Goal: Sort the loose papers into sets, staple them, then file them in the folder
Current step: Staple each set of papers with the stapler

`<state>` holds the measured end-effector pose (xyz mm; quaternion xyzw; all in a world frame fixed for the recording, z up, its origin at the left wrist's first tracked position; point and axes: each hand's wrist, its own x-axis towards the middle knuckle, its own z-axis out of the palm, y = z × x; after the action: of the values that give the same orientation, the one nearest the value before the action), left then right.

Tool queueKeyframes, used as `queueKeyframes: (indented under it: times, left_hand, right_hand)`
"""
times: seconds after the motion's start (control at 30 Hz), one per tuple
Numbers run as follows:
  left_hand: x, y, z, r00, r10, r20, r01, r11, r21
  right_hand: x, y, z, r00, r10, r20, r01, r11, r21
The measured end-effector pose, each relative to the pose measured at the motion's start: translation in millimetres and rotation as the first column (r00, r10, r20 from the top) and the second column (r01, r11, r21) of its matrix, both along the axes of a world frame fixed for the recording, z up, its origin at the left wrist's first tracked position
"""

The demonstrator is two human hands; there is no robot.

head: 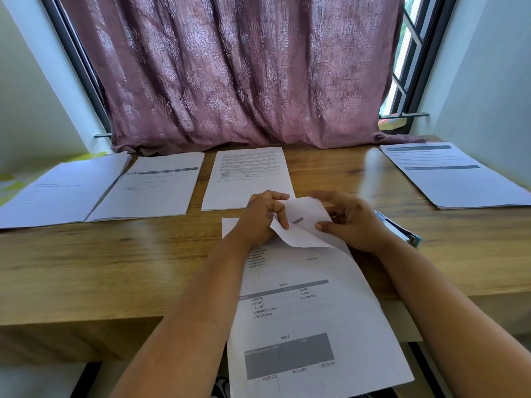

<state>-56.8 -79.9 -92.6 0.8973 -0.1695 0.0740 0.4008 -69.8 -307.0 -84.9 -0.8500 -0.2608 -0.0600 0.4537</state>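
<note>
A single head-worn wide-angle camera looks forward and down, close over the wooden desk (pixel 86 268), with the curtain (pixel 230 67) filling the upper centre of the frame.

A room in a home, probably a bedroom or study: a wooden desk (pixel 86 268) stands against a barred window (pixel 408 53) hung with a patterned mauve curtain (pixel 244 73), between plain pale walls (pixel 488 81).
</note>
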Motion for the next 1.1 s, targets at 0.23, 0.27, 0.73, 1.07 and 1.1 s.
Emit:
queueKeyframes:
  times: [0.23, 0.27, 0.73, 1.07, 1.1]
  left_hand:
    - [-5, 0, 4, 1.0, -0.025, -0.007, 0.025, 0.999, -0.037]
    - [-6, 0, 3, 1.0, -0.022, 0.0, 0.022, 0.998, -0.059]
    - [-4, -3, 7, 0.999, 0.02, 0.038, -0.02, 1.0, 0.012]
    - [-8, -1, 6, 1.0, 0.014, 0.002, -0.013, 0.997, -0.082]
    - [-8, -1, 7, 1.0, -0.004, 0.008, 0.005, 0.998, -0.07]
  right_hand:
    - [0, 4, 1, 0.997, -0.01, -0.079, 0.024, 0.983, 0.179]
    - [0, 5, 2, 0.994, 0.005, -0.111, 0.02, 0.975, 0.222]
    - [4, -2, 1, 0.994, -0.111, 0.013, 0.104, 0.867, -0.487]
    - [-7, 8, 10, 0.958, 0.08, -0.275, 0.028, 0.929, 0.369]
    - [-6, 7, 8, 0.974, 0.001, -0.228, 0.064, 0.958, 0.279]
